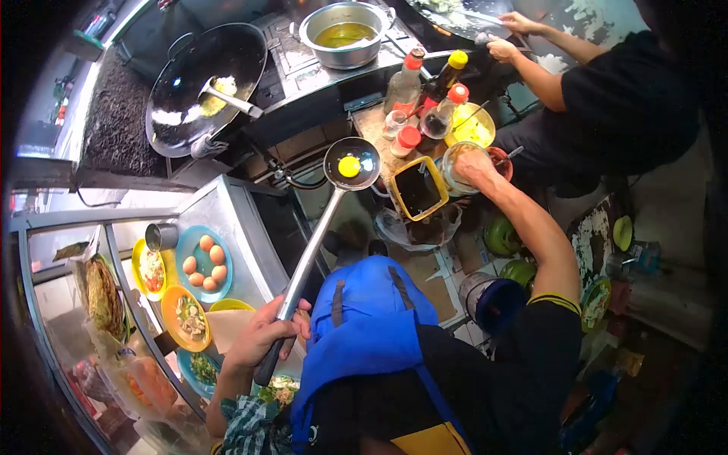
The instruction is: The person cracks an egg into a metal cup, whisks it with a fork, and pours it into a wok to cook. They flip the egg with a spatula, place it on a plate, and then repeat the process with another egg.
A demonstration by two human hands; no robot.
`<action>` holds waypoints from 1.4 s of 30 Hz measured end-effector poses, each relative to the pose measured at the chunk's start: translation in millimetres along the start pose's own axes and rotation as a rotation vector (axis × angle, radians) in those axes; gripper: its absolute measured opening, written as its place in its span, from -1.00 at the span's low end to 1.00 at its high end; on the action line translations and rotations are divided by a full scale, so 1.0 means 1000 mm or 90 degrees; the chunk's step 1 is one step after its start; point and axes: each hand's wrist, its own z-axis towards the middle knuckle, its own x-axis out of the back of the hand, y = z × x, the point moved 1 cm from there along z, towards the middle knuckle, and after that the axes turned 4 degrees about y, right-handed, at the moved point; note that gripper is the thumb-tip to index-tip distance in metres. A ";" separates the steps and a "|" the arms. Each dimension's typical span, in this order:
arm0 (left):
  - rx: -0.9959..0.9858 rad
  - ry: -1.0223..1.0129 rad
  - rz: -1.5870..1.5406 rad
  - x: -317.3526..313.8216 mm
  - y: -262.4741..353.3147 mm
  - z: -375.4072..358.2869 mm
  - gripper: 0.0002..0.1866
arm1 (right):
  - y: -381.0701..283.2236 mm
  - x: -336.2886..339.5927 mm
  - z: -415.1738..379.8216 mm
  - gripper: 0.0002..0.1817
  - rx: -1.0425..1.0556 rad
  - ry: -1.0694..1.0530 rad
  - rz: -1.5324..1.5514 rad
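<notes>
My left hand (267,331) is wrapped around the handle of a long metal ladle (312,241). A raw egg with a bright yellow yolk (349,166) lies in the ladle's bowl, which is held out in front of me. My right hand (472,163) reaches into a round, clear-walled container (449,180). Its fingers are hidden inside, so I cannot see what they touch. Beside that container stands a square yellow-rimmed tub (441,199) of dark contents. Behind these are sauce bottles with red caps (458,93) and a yellow cap (458,59).
A wok (171,83) with a second ladle (241,104) and some food sits at the upper left. Next to it is a pot (309,34) of yellowish liquid. Eggs (206,243) lie on a blue plate (184,241). A co-worker (614,98) works at another wok.
</notes>
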 end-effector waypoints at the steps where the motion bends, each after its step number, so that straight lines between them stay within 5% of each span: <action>1: -0.001 -0.004 0.014 0.000 -0.001 0.001 -0.59 | -0.006 0.062 -0.024 -0.76 -0.043 -0.006 -0.014; 4: -0.001 0.003 0.027 0.000 -0.003 0.000 -0.59 | -0.016 0.131 -0.043 -0.81 -0.100 0.021 0.036; 6: 0.008 -0.006 0.034 -0.001 -0.003 0.000 -0.59 | -0.029 0.180 -0.060 -0.91 -0.003 0.314 0.168; 11: -0.008 -0.019 0.037 -0.003 -0.010 0.003 -0.59 | -0.086 0.240 -0.019 -0.87 0.177 0.415 0.425; 15: -0.017 -0.018 0.039 -0.008 -0.013 0.000 -0.58 | -0.119 0.245 0.023 -0.87 0.265 0.431 0.475; 22: -0.024 -0.002 0.017 -0.009 -0.021 -0.009 -0.57 | -0.138 0.265 0.040 -0.85 0.228 0.326 0.357; 42: -0.079 0.068 -0.091 0.067 -0.013 -0.037 -0.57 | -0.244 0.338 0.139 -0.93 0.406 0.413 0.186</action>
